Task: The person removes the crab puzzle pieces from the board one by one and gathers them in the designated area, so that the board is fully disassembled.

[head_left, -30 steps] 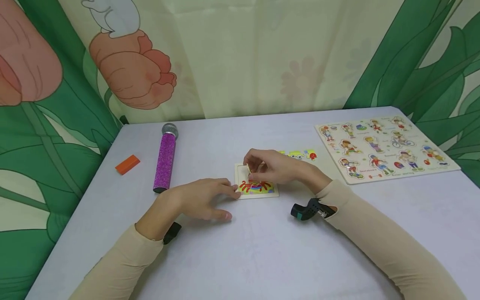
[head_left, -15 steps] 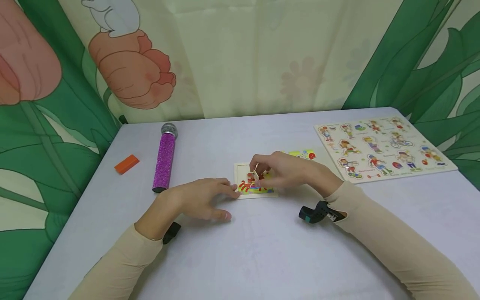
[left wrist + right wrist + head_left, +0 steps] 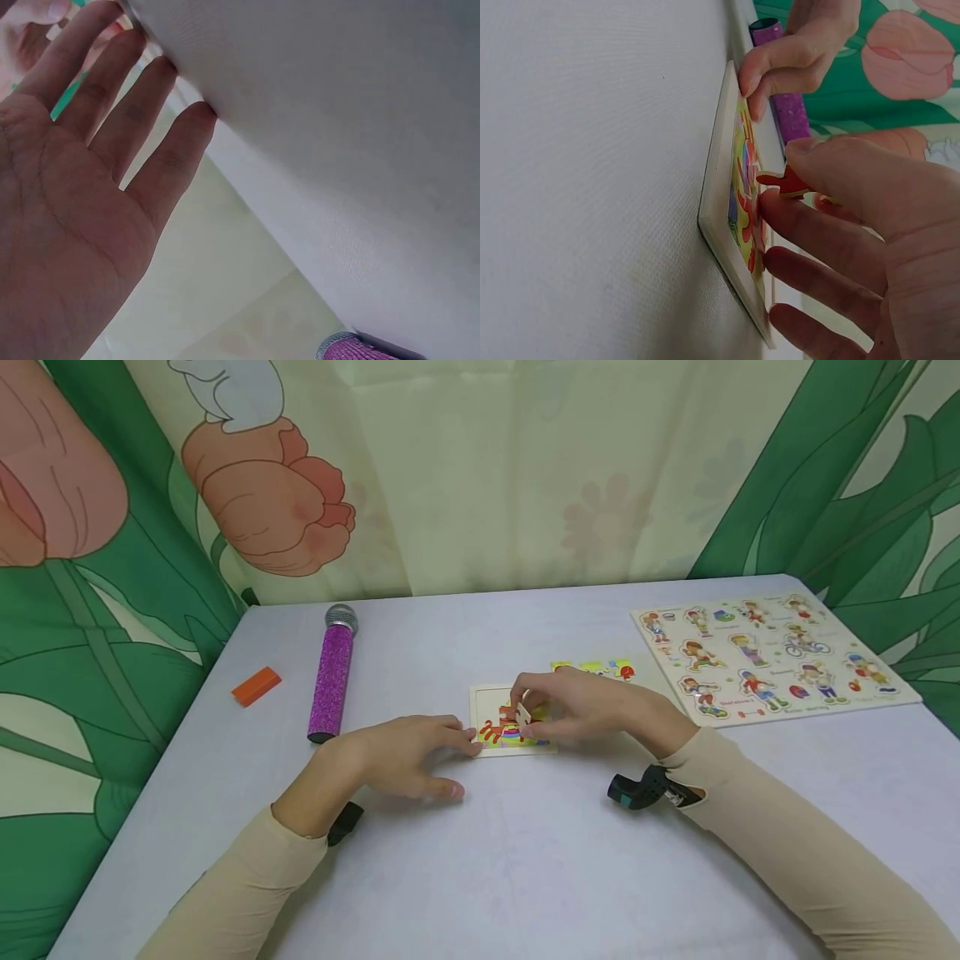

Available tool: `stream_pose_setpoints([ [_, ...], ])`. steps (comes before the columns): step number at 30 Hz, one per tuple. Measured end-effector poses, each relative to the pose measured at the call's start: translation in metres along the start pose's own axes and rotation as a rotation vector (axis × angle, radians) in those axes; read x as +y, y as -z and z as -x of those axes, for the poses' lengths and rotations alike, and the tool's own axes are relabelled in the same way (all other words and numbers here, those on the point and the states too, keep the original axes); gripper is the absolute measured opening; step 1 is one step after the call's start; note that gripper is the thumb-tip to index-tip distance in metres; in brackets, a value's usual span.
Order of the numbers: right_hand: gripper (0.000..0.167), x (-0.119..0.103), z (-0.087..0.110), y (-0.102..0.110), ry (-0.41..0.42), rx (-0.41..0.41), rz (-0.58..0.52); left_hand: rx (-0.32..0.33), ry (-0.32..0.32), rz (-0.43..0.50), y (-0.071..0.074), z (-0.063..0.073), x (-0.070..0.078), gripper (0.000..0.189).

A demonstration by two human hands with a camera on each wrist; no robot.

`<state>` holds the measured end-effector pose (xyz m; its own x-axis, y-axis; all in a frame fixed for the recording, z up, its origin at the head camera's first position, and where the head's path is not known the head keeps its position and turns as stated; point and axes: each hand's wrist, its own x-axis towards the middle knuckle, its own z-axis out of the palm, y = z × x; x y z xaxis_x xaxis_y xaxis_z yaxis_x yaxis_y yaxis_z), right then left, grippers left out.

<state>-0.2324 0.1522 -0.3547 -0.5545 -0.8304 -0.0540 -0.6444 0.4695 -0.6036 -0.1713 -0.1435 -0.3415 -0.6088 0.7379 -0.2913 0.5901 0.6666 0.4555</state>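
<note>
A small wooden jigsaw board [image 3: 491,696] with a red and yellow picture lies mid-table. My right hand [image 3: 592,700] is over its right part, pinching a small jigsaw piece between thumb and index finger. In the right wrist view, this jigsaw piece [image 3: 789,182] is red with a yellow edge and stands tilted close over the picture. The other fingers rest near the board's frame. My left hand [image 3: 401,756] lies palm down with spread fingers, its fingertips touching the board's left edge. The left wrist view shows the left palm [image 3: 67,217] and extended fingers.
Several yellow-green jigsaw pieces [image 3: 592,667] lie behind the right hand, partly hidden. A larger picture board [image 3: 720,650] is at the right. On the left are a purple glitter microphone [image 3: 331,685] and an orange block [image 3: 257,687]. A printed curtain [image 3: 480,485] hangs behind the table.
My right hand has shifted slightly right over the board, still pinching the piece, which has turned and uncovered more of the red picture. My left hand stays at the board's edge.
</note>
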Motion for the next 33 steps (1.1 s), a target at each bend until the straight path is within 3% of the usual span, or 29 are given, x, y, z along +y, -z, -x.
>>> stream_pose_setpoints([
  [10,0.029,0.000,0.001,0.005,0.019,0.003,0.010,-0.004,0.003,-0.021,0.000,-0.003,0.002,0.056],
  [14,0.033,0.004,0.001,0.009,-0.014,0.056,-0.046,-0.005,0.014,-0.012,0.000,-0.002,0.001,0.056],
  [20,0.029,0.013,0.003,0.019,0.022,0.151,-0.142,0.001,0.012,-0.005,0.000,0.000,-0.001,0.055],
  [33,0.037,0.024,0.024,0.024,-0.005,0.195,-0.174,0.000,0.026,-0.005,0.000,-0.001,0.002,0.055],
])
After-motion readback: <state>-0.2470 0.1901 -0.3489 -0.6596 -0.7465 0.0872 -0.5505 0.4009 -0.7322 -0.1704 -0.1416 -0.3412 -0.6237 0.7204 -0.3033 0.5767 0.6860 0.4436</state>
